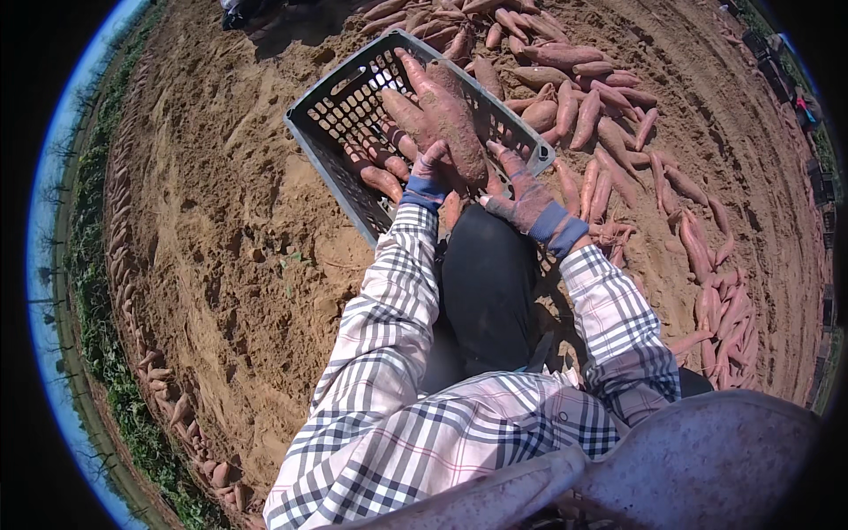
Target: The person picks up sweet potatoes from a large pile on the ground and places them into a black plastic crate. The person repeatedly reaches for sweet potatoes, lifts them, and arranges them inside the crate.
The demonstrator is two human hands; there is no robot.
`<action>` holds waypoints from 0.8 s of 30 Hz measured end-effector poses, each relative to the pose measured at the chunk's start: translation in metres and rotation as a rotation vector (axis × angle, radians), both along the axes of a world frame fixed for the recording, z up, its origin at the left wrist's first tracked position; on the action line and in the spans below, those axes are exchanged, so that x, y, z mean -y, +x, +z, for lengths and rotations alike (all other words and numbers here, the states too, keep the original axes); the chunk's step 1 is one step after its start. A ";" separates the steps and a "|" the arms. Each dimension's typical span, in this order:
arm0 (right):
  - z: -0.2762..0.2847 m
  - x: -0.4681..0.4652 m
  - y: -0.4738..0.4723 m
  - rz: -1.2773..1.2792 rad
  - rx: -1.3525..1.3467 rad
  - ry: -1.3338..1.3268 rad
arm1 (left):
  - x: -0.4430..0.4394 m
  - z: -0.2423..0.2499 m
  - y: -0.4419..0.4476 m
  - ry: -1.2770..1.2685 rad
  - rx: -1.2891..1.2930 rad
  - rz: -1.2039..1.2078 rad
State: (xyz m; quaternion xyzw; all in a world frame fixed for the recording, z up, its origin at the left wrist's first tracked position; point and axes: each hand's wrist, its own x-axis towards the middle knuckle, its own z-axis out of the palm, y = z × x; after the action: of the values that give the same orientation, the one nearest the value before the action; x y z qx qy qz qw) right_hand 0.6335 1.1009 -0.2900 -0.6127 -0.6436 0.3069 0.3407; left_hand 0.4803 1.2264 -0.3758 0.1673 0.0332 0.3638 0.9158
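Observation:
A cluster of large, soil-dusted sweet potatoes (pixel 449 119) is over the near right part of a dark plastic crate (pixel 329 173). My left hand (pixel 429 177), in a worn glove with a blue cuff, grips the cluster's lower left, thumb on top. On its right side is my right hand (pixel 527 202), gloved alike, with thumb and fingers spread close to the roots. Whether its fingers bear on them is hard to tell. More sweet potatoes (pixel 379 179) lie inside the slotted crate. Part of the crate's near side is hidden behind my hands and dark-clothed knee (pixel 490 285).
Heaped sweet potatoes (pixel 563 99) lie on the soil beyond and right of the crate, with another pile (pixel 729 324) farther right. Sandy soil (pixel 265 199) stretches leftward to a row of roots (pixel 119 218) and green plants (pixel 99 318). A pale hat brim (pixel 695 457) covers the lower right.

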 end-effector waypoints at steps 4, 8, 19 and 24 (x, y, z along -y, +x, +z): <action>-0.017 0.023 0.015 -0.154 -0.423 -0.119 | -0.031 -0.130 -0.033 -0.282 -0.714 -0.026; -0.058 0.073 0.074 -0.442 -0.589 -0.210 | -0.002 -0.125 -0.012 -0.164 -1.537 -0.243; -0.175 0.200 0.108 -1.197 -1.050 -0.544 | -0.008 -0.100 -0.011 0.364 -2.167 -0.252; -0.210 0.216 0.123 -1.234 -0.973 -0.552 | -0.015 -0.133 -0.007 0.936 -2.065 -0.159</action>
State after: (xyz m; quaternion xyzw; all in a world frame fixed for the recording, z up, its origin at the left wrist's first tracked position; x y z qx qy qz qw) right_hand 0.7561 0.8848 -0.5000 -0.7159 0.1253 0.4423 0.5254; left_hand 0.4734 1.2418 -0.5092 0.7144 0.6223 -0.0305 0.3186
